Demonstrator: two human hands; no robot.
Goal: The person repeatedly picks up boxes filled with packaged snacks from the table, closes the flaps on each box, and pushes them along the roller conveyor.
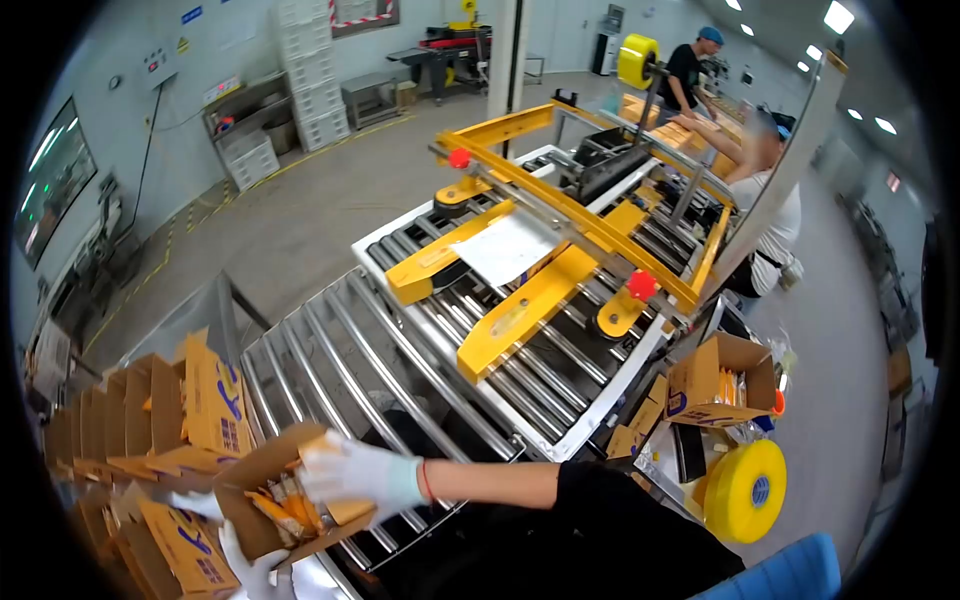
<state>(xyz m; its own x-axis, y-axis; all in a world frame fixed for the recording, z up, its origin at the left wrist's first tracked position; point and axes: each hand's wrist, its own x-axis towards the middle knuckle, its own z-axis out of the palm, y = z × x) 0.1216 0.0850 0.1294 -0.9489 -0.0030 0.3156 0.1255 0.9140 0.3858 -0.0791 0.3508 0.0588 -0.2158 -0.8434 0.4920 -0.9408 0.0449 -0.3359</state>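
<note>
An open cardboard box with orange and white packets inside sits tilted at the lower left, by the near end of the roller conveyor. My left hand, in a white glove, holds the box's near lower side, thumb and fingers against the cardboard. Over the box's right side lies my right hand, also white-gloved, at a flap; its fingertips are blurred and I cannot make out their grip.
More open boxes stand at the left. Ahead is a sealing machine with yellow guides. At right are a packet-filled box and a yellow tape roll. Two people work beyond the machine.
</note>
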